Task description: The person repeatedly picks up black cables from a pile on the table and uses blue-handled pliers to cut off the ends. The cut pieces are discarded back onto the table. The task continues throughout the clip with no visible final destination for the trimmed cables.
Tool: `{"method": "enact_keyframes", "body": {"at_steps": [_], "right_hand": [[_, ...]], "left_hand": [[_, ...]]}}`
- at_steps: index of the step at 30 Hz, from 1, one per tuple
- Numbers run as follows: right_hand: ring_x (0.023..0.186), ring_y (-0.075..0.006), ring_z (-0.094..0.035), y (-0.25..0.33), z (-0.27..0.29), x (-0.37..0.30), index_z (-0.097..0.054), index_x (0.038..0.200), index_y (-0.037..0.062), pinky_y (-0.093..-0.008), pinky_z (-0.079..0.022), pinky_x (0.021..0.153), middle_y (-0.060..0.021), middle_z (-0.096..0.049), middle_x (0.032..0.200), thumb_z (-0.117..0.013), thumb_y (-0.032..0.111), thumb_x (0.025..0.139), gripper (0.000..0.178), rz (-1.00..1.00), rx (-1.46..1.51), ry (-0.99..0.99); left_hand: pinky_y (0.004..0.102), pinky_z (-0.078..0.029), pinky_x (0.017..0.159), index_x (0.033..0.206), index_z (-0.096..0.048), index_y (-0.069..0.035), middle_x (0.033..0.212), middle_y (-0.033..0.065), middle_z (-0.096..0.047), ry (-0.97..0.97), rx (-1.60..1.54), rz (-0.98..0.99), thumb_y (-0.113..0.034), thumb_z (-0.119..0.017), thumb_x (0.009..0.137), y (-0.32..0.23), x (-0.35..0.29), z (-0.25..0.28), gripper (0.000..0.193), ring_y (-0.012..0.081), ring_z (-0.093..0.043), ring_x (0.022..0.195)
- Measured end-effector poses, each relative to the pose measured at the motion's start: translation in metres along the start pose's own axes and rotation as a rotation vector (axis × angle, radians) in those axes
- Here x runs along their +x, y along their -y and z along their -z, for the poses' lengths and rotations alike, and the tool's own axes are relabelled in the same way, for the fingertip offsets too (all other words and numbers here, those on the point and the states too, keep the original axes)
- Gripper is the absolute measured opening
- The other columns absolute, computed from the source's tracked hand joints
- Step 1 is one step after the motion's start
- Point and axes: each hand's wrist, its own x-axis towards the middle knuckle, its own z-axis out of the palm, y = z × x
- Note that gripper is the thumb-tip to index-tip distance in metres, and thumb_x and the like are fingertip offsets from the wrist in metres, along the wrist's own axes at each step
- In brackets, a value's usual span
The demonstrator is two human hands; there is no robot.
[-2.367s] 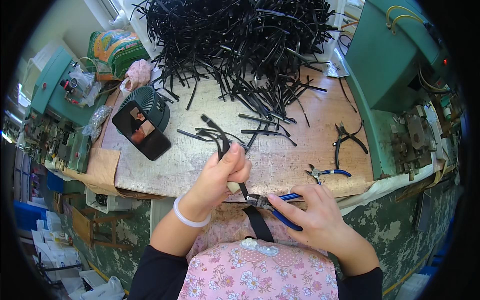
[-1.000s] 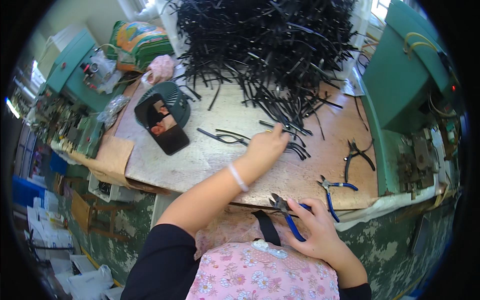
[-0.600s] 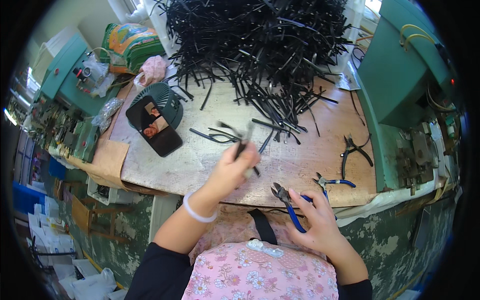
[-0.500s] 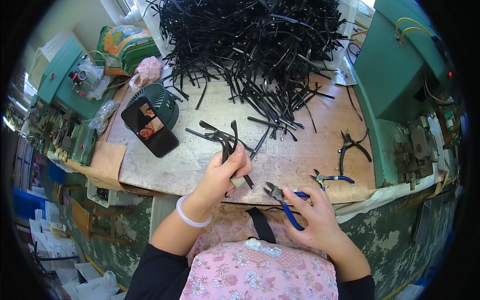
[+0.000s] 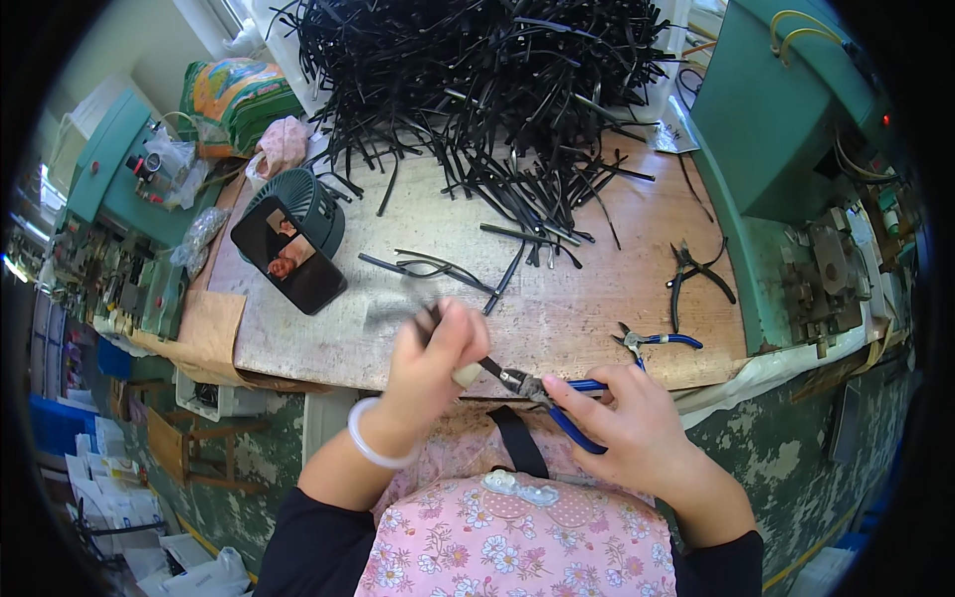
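My left hand (image 5: 435,350) is closed around a black eyeglass temple (image 5: 489,366), and its far end is smeared by motion. A pale cover shows on one finger. My right hand (image 5: 637,418) grips blue-handled cutting pliers (image 5: 572,430). Their jaws meet the temple's lower end, just in front of my body; whether they bite into it I cannot tell. Beyond my left hand, a few loose temples (image 5: 438,267) lie on the worn wooden table (image 5: 298,343).
A large heap of black temples (image 5: 477,80) spills from a clear bin at the back. Two more pliers (image 5: 696,284) (image 5: 662,340) lie at right, beside a green machine (image 5: 786,149). A phone (image 5: 288,257) leans on a green fan (image 5: 323,214) at left. Another machine (image 5: 119,169) stands far left.
The pliers' jaws have come to the temple's end; before, they were apart. Some temples that stood up from my left hand now lie on the table, and that hand is lower.
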Motion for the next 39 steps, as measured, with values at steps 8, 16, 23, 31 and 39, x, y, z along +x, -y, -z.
{"method": "enact_keyframes", "body": {"at_steps": [8,16,23,31,39], "right_hand": [[0.078,-0.0268,-0.052,0.014,-0.005,0.001,-0.057,0.133,0.0176,-0.0368,-0.045,0.070,-0.0125,-0.051,0.102,-0.079,0.015,0.064,0.072,-0.077,0.089,-0.127],[0.085,-0.0289,-0.055,0.006,-0.013,-0.006,-0.054,0.137,0.0202,-0.0381,-0.047,0.074,-0.0145,-0.051,0.101,-0.076,0.018,0.069,0.071,-0.098,0.064,-0.057],[0.091,-0.0295,-0.055,0.002,-0.011,-0.007,-0.053,0.137,0.0183,-0.0379,-0.046,0.078,-0.0145,-0.051,0.105,-0.076,0.020,0.073,0.068,-0.138,0.450,-0.212],[0.095,-0.0307,-0.053,-0.006,-0.026,-0.009,-0.052,0.137,0.0181,-0.0397,-0.043,0.085,-0.0152,-0.050,0.111,-0.074,0.021,0.074,0.067,-0.131,0.210,-0.104],[0.096,-0.0310,-0.052,-0.003,-0.024,-0.012,-0.052,0.138,0.0173,-0.0404,-0.044,0.086,-0.0153,-0.050,0.111,-0.074,0.021,0.075,0.067,-0.107,0.243,-0.048]], "left_hand": [[0.0234,-0.023,0.043,0.076,-0.039,-0.008,0.063,0.0031,-0.044,-0.305,0.081,-0.464,-0.033,-0.041,0.104,0.027,-0.026,-0.025,0.038,0.0062,-0.031,0.050],[0.0215,-0.023,0.035,0.073,-0.034,-0.013,0.062,0.0005,-0.035,-0.316,0.073,-0.152,-0.039,-0.035,0.104,0.007,-0.017,-0.025,0.041,0.0061,-0.024,0.041],[0.0208,-0.028,0.035,0.072,-0.035,-0.013,0.063,-0.0005,-0.038,-0.305,0.018,-0.030,-0.038,-0.037,0.104,0.001,-0.008,-0.023,0.041,0.0055,-0.027,0.040],[0.0309,-0.049,0.062,0.102,-0.057,0.001,0.095,0.0128,-0.059,-0.081,0.870,-0.542,-0.014,-0.054,0.096,0.036,0.057,0.025,0.017,0.0209,-0.061,0.073],[0.0399,-0.053,0.063,0.107,-0.056,-0.010,0.105,0.0103,-0.059,0.290,1.691,-0.386,-0.012,-0.066,0.081,0.085,0.119,0.038,0.028,0.0304,-0.065,0.076]]}}
